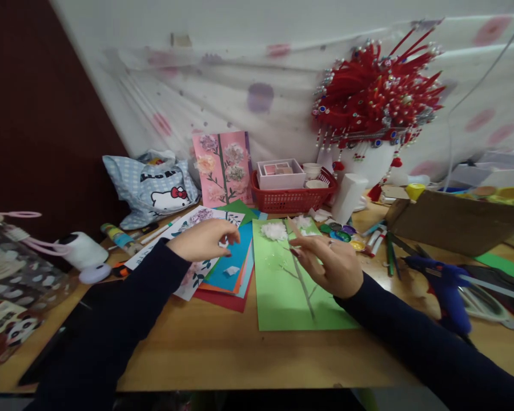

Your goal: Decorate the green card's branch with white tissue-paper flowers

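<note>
My right hand (332,264) is over a light green sheet (278,311), with its fingers pinched around what looks like a thin, flat pale stick (294,228). On that sheet are a grey-green painted stem (303,288) with branches, a white crumpled paper flower (274,230) and a second white flower (302,221) near the top. Between the first flower and the branch shows a shiny wet-looking patch (276,260). My left hand (208,240) hovers above blue paper (214,279), fingers curled but apart, apparently holding nothing. Below it lies a small white scrap (231,270).
A red basket (289,200) stands behind the sheet, near a pink flower picture (221,168). Paint pots (346,231), markers (377,242) and a blue glue gun (443,285) lie to the right. A Hello Kitty bag (154,191) sits at back left, a red beaded headdress (377,97) at back right.
</note>
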`<move>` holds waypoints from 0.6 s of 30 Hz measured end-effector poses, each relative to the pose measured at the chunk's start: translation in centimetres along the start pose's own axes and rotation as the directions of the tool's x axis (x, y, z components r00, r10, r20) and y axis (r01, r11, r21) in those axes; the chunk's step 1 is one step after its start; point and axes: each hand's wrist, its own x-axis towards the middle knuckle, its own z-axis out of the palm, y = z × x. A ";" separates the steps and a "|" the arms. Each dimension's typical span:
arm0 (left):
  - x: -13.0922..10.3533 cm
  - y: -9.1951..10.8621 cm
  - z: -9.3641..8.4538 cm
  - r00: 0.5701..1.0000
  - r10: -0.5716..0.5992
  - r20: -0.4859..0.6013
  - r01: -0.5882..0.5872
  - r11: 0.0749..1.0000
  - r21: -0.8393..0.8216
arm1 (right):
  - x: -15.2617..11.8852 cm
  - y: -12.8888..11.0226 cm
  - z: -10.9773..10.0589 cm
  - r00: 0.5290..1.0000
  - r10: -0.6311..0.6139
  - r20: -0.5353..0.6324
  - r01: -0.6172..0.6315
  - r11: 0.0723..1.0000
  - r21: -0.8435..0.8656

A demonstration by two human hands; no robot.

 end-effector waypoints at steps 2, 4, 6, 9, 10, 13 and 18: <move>-1.0 -1.5 0.7 0.995 -0.011 0.102 0.004 0.998 0.070 | -0.1 0.3 -0.4 1.000 0.018 -0.019 -0.017 1.000 0.020; -1.6 -2.4 1.9 0.985 0.014 0.170 -0.024 0.998 0.057 | -0.3 0.5 -0.8 1.000 -0.005 -0.018 0.006 0.999 0.043; -1.7 -2.8 2.9 0.985 0.035 0.167 -0.043 0.998 0.041 | -0.6 0.8 -0.9 0.999 -0.046 -0.003 0.046 0.998 0.053; -1.2 -2.9 3.7 0.995 0.044 0.090 -0.044 0.999 0.006 | -1.2 1.0 -0.6 0.996 -0.080 0.046 0.078 0.995 0.060; -1.0 -2.9 3.8 0.997 0.033 0.063 -0.032 0.999 -0.017 | -1.3 1.0 -0.4 0.996 -0.063 0.069 0.059 0.996 0.067; -0.6 -2.8 4.0 0.998 -0.060 0.003 0.060 0.986 -0.153 | -1.3 0.5 0.3 0.988 0.082 0.129 -0.100 0.984 0.144; -1.0 -3.1 3.8 0.995 -0.101 -0.021 0.095 0.976 -0.196 | -1.4 -0.6 1.2 0.928 0.206 0.309 -0.291 0.920 0.260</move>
